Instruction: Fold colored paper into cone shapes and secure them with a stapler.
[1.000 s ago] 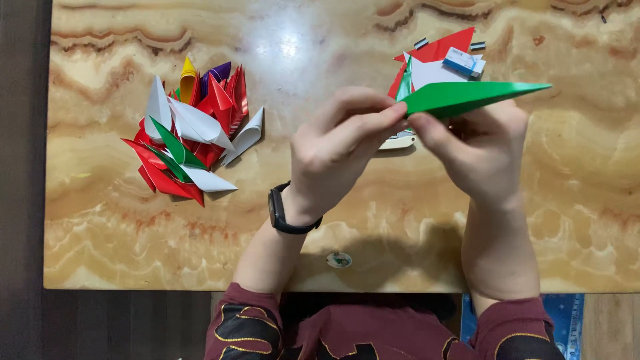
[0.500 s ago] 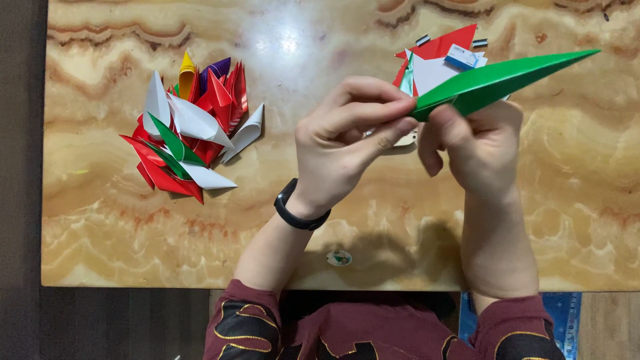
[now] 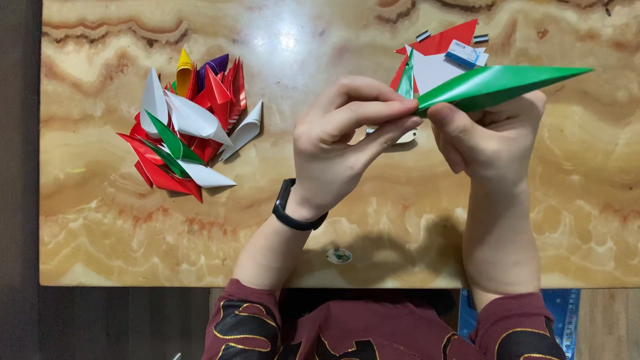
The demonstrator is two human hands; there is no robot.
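Between both hands' grip, green paper cone [image 3: 497,87] juts rightward.

Setting appears domestic, a home craft corner rather than a workshop or office; the desk [image 3: 333,220] has a polished top in amber and cream marble pattern, glossy enough to reflect an overhead light, which suits household furniture; dark wood-look floor [image 3: 100,323] shows along its near edge; a heap of folded paper pieces [image 3: 187,127] in red, white, green, yellow and purple lies on the left; a small stack of coloured paper sheets [image 3: 437,57] lies at the far right; no industrial tooling or office equipment is visible; the person wears a casual maroon patterned top [image 3: 347,330].
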